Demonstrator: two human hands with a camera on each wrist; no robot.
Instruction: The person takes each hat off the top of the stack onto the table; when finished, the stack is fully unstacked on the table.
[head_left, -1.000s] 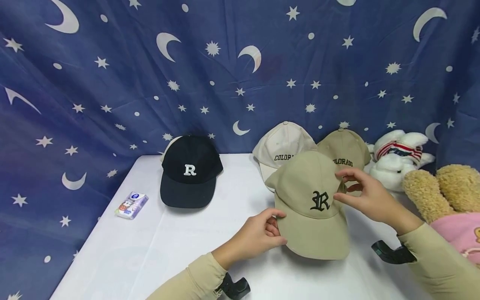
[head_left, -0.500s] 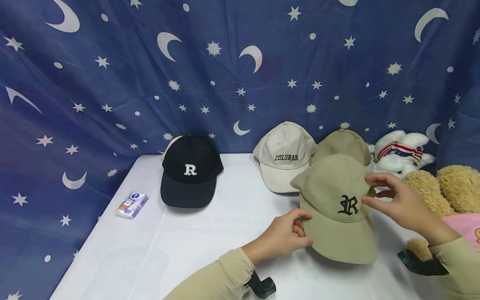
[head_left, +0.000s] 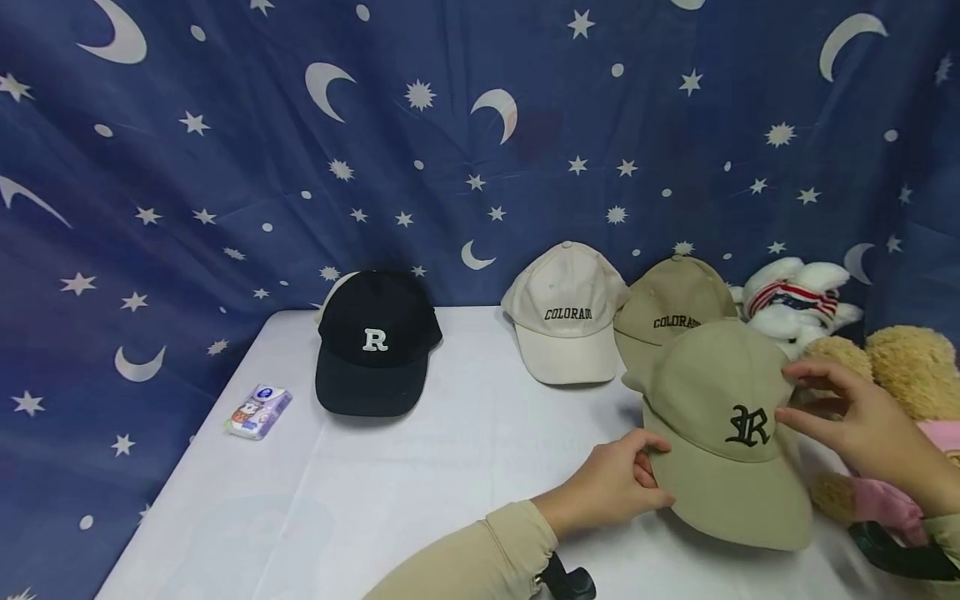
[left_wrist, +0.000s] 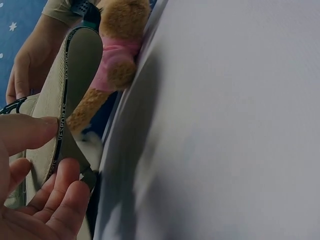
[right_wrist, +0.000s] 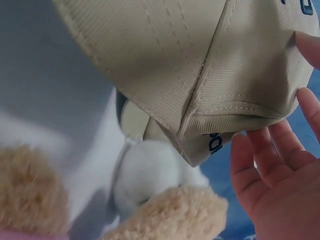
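A khaki baseball cap (head_left: 720, 392) with a dark gothic R on its front is held slightly tilted over the right part of the table in the head view. My left hand (head_left: 611, 483) pinches the left edge of its brim, thumb on one face and fingertips on the other, as the left wrist view shows on the brim (left_wrist: 82, 65). At the crown's right side, my right hand (head_left: 862, 425) grips the cap between thumb and fingers. Lettered tape along the cap's edge shows in the left wrist view. The cap overlaps a second khaki cap (head_left: 667, 292) marked COLORADO.
Left of that stands a cream COLORADO cap (head_left: 573, 325). A black cap (head_left: 375, 325) with a white R covers a paler one at the left, near a small tissue pack (head_left: 258, 411). A white plush (head_left: 795, 304) and a teddy bear (head_left: 907, 367) are at the right.
Both hands have carried the khaki cap to the right and a little toward the person, uncovering the cream COLORADO cap. The hold on brim and crown looks the same.
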